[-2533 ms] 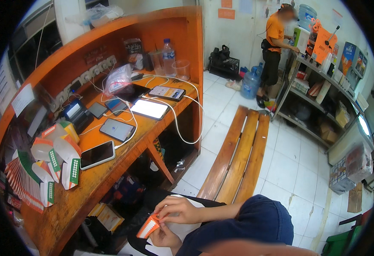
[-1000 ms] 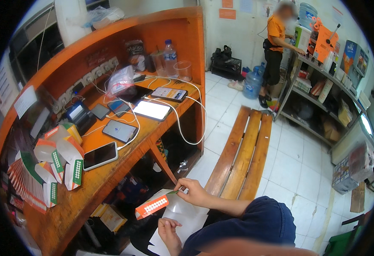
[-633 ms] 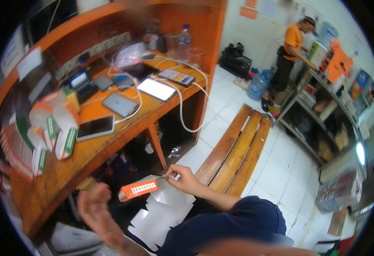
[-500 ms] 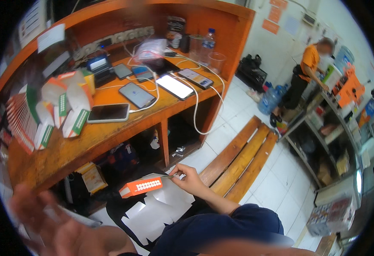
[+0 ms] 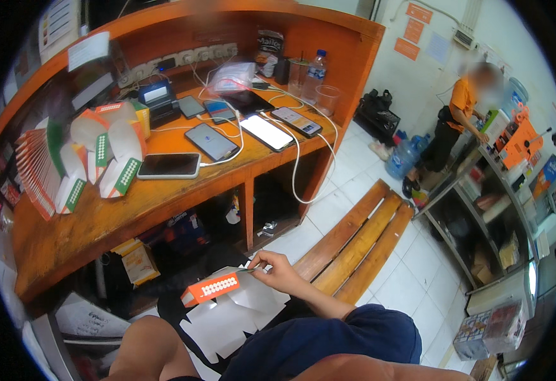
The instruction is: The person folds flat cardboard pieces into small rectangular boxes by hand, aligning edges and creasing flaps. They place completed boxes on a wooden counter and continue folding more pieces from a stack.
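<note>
My right hand [image 5: 274, 269] comes in from the navy sleeve and pinches the edge of a partly folded paper food box [image 5: 243, 311]. The box lies over my lap, its white inside spread out with notched flaps. One orange panel [image 5: 218, 287] with rows of white dots stands folded up on its far left side. A thin dark green edge shows at my fingertips. My left hand is out of view. Bare skin, perhaps a knee, shows at the lower left, and more skin runs along the bottom edge.
Several phones, one of them white-edged [image 5: 169, 166], lie on the orange wooden counter [image 5: 109, 232] among white cables. Stacked paper boxes [image 5: 36, 171] stand at its left end. A slatted bench [image 5: 354, 244] is to the right. Beyond it, a person in orange [image 5: 459, 108] stands by metal shelves.
A blurred hand at the lower left, seemingly my left, has gone out of view. The view has shifted slightly. My right hand keeps its pinch on the box.
</note>
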